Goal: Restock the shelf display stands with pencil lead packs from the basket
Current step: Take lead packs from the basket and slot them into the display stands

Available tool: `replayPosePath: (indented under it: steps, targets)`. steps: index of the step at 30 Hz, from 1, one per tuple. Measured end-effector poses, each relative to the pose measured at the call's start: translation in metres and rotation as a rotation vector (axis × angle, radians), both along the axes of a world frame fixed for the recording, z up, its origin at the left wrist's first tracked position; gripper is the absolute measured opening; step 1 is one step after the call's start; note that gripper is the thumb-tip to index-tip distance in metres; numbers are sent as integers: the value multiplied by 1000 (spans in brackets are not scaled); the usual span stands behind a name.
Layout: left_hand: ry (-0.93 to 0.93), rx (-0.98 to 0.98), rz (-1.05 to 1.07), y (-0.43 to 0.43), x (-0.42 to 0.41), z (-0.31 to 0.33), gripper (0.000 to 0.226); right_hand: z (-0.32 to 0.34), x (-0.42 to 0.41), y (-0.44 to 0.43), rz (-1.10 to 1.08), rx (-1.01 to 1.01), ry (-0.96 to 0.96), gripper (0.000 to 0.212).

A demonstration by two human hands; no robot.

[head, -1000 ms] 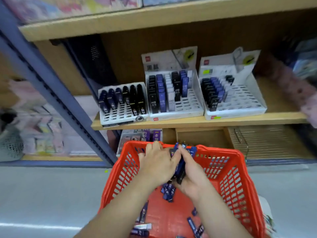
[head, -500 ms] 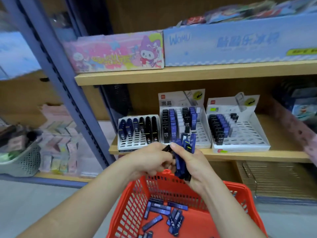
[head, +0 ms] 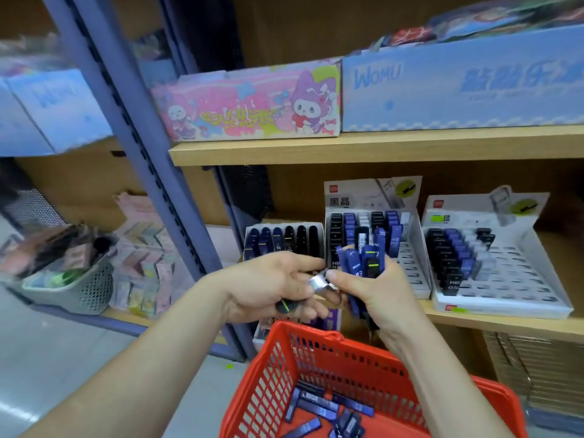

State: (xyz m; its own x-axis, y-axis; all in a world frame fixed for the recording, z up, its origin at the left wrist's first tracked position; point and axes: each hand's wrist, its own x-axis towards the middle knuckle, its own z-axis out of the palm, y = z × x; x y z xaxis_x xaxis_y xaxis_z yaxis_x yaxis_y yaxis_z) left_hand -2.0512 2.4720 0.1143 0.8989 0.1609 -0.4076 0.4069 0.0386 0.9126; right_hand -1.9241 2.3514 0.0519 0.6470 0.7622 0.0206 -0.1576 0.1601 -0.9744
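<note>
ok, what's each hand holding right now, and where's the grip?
Right hand grips a bunch of lead packs round their lower halves, tops fanned out. Left hand holds one dark pack under curled fingers.

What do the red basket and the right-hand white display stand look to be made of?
Red basket: moulded plastic, slightly glossy; uniform colour, slotted lattice walls. Right-hand display stand: probably printed card, matt white, given its folded back panel; the slotted tray may be plastic.
</note>
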Motion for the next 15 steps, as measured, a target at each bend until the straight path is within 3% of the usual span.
replayPosePath:
  steps: [2, 6, 12, 15]
  targets:
    - [8, -76, 49, 6, -2, 0, 55, -5, 1, 2, 9, -2, -3, 22]
    - [60, 20, 80, 8, -3, -1, 61, -13, -4, 7, 60, -10, 21, 18]
    - [-36, 137, 505, 20, 0, 4, 22, -31, -11, 15, -114, 45, 364, 19]
    - [-76, 167, 656, 26, 3, -4, 8, -39, -19, 23, -127, 28, 387, 19]
